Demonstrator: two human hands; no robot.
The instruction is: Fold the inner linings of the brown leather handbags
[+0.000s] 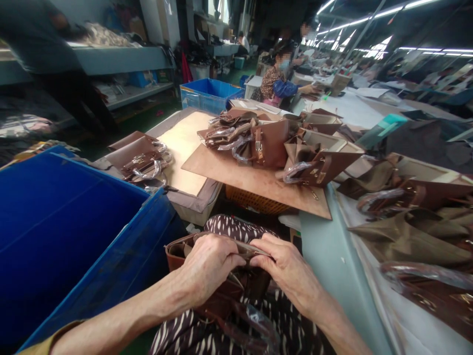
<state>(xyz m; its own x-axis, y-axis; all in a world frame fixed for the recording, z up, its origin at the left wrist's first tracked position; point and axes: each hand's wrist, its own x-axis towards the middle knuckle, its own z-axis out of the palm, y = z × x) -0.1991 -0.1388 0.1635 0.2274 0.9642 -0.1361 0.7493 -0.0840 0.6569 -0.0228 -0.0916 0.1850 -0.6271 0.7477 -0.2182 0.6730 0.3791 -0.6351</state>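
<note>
A brown bag (pixel 225 301) rests on my lap, over dark trousers with white marks. Its upper edge is pinched between the thumb and fingers of my left hand (pixel 210 264). A short way to the right, my right hand (pixel 281 259) grips the same edge, thumb below and fingers on top. The bag's handle, wrapped in clear plastic, hangs toward me. Part of the bag's inside shows left of my left hand; the rest is hidden by my hands.
Blue bins (pixel 84 197) stand at the left. Ahead, several brown bags (pixel 271 143) lie on a brown board (pixel 236 180). More bags crowd the table (pixel 328 246) at the right. People are farther back.
</note>
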